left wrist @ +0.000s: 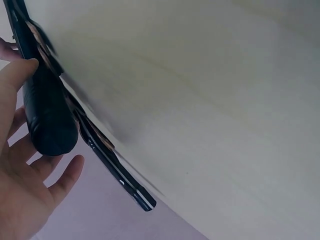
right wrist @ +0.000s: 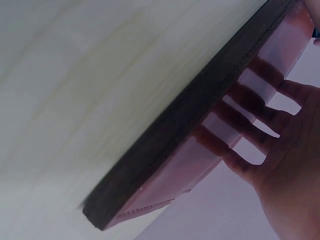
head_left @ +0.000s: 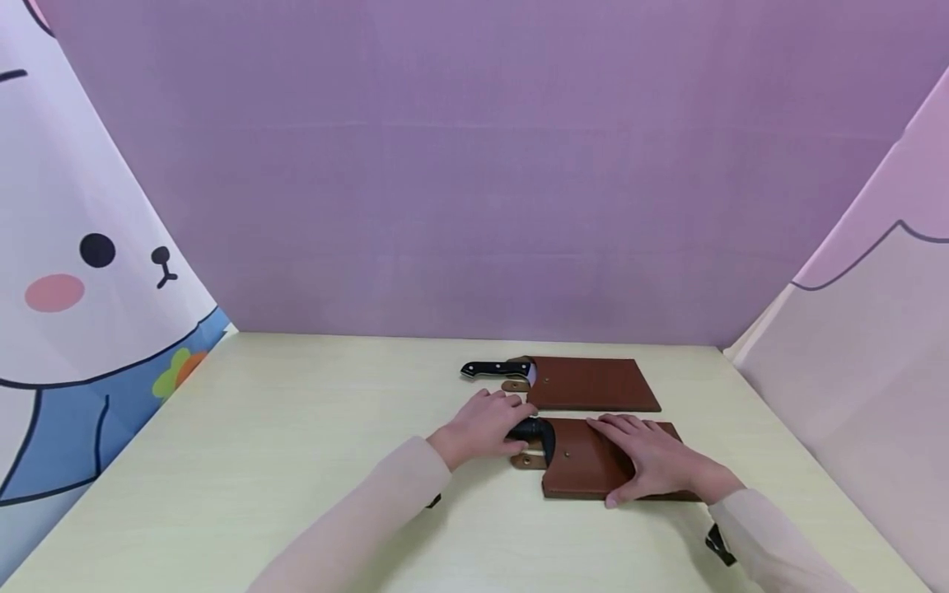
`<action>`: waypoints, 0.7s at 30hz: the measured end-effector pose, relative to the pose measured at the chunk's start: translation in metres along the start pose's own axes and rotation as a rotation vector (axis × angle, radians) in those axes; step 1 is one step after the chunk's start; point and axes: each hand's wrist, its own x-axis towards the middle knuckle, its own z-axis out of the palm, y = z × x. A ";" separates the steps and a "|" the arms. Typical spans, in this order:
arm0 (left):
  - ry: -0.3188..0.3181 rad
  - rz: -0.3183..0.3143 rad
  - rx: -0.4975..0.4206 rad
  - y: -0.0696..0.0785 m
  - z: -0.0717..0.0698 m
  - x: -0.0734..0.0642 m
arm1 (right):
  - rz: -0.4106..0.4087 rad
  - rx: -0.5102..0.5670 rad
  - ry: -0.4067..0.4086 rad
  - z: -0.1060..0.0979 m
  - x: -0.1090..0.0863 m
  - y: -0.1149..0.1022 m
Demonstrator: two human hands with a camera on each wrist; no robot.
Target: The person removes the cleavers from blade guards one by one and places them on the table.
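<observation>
The left wrist view bares the near black handle [left wrist: 49, 110] to its rounded butt [left wrist: 57, 144], which the left hand [head_left: 485, 424], grasping it, covers in the head view. The right wrist view adds the thick dark edge [right wrist: 189, 110] of the near brown sheath [head_left: 586, 465], lying at five o'clock in the head view under the outstretched fingers of the right hand [head_left: 656, 461]. The handle points to nine o'clock, long axis nine to three.
</observation>
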 end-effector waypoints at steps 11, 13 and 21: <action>0.000 0.000 -0.004 0.001 0.007 0.003 | -0.002 -0.003 0.006 0.000 -0.001 0.000; 0.006 0.004 -0.003 0.001 0.009 0.004 | -0.001 -0.002 0.005 0.000 -0.001 0.000; -0.010 -0.008 -0.020 0.002 0.009 0.006 | -0.004 0.001 0.010 0.000 -0.001 0.000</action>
